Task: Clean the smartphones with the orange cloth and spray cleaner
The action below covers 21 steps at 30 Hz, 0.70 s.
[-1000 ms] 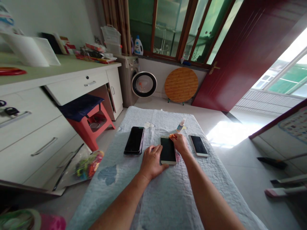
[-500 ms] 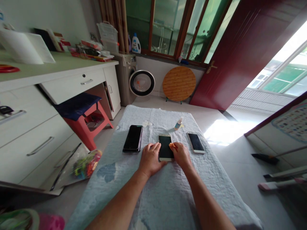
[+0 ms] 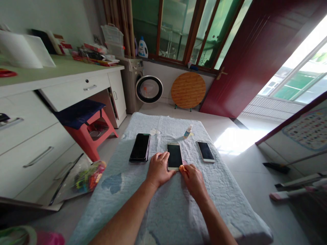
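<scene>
Hands (image 3: 176,173) on middle phone (image 3: 174,156), right pinching cloth, apparently (image 3: 182,168).Hands (image 3: 158,170) on phone (image 3: 174,156); right pinches orange cloth (image 3: 182,168), perhaps.

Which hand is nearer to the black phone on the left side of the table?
Left. The left hand is just right of the black phone, slightly nearer the person, not touching it. The right hand is farther right, at the lower right corner of the middle phone.

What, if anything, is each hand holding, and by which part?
The left hand holds the middle phone by its left edge. The right hand pinches an orange cloth; which part is too small to tell.
</scene>
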Available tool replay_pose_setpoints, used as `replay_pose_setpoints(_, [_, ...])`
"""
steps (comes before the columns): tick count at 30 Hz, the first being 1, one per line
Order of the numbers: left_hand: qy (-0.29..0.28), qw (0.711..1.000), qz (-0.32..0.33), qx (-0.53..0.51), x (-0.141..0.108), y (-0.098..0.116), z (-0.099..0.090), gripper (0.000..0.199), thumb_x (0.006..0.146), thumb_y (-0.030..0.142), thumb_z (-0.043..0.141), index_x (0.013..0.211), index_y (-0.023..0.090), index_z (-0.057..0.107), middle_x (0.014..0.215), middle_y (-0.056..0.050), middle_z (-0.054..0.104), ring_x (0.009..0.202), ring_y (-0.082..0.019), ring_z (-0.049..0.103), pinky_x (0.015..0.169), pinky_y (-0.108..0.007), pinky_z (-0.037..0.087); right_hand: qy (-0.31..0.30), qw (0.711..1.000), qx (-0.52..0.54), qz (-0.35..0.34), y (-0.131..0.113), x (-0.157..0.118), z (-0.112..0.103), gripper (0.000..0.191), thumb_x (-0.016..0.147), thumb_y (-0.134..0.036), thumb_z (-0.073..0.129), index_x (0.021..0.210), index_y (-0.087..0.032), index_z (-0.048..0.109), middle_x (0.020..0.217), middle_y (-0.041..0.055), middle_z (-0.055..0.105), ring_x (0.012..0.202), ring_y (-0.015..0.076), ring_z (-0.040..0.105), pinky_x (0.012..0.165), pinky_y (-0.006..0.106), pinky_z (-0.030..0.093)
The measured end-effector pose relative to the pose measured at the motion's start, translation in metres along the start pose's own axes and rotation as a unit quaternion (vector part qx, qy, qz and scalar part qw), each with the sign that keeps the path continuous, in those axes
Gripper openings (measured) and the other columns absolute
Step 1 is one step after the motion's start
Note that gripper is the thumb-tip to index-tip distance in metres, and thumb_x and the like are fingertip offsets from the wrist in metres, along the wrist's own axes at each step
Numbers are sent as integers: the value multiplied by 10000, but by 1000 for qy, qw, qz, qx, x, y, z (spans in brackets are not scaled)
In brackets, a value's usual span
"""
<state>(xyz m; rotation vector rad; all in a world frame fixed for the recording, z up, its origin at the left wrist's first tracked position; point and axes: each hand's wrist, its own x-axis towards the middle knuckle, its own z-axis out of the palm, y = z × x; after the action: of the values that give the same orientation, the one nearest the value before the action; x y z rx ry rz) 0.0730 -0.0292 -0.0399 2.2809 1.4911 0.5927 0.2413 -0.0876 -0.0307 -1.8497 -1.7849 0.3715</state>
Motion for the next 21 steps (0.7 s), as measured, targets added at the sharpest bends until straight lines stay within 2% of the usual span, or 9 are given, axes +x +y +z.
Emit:
replay_pose_setpoints(6, [-14,1000,1,0,0,-1,0,755,704,462,697,1368,204,445,1421,-80,486,1270,-320,409,1071,-429,309,-18,999,-37,1,0,9,0,280,924,-273,471,734,-178,655,749,41,594,665,136,544,615,244,329])
replay_pose_setpoints(15, [-21,1000,7,-3,1,-4,0,795,676,490,701,1372,198,453,1432,-90,478,1278,-343,397,1073,-448,301,-7,995,-93,20,2,68,10,201,864,-161,493,758,-157,663,762,46,607,686,134,521,639,230,316])
replay_pose_setpoints(21, [-19,1000,4,-8,0,-4,0,782,683,494,702,1371,219,453,1426,-80,483,1288,-335,394,1085,-443,286,17,996,-83,39,4,100,17,205,872,-186,482,804,-150,672,772,58,647,718,146,542,644,236,312])
